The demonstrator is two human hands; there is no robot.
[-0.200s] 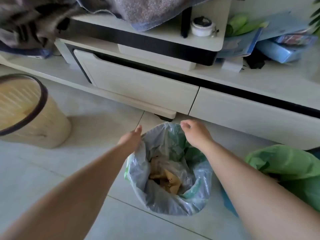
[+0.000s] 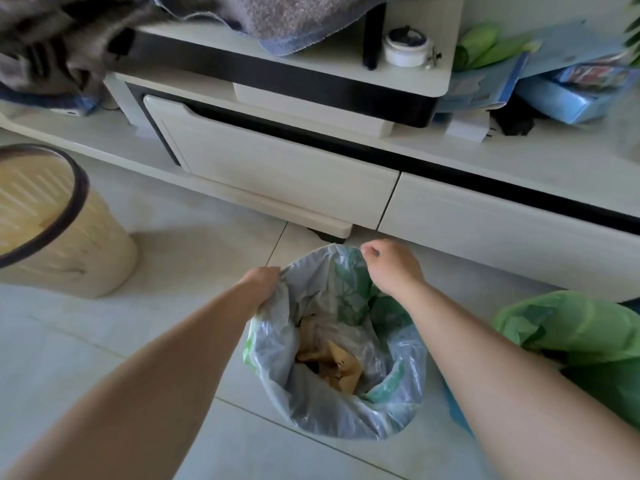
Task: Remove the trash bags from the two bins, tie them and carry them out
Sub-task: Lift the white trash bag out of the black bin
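Head view, trash bag [image 2: 311, 407] upright, mouth upward

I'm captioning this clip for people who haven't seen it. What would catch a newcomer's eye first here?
The open grey trash bag in the middle of the floor, with brown paper scraps inside and the left hand and right hand each gripping its rim. To the left stands a beige bin with a dark rim and no liner. At the right edge sits a bright green bag.
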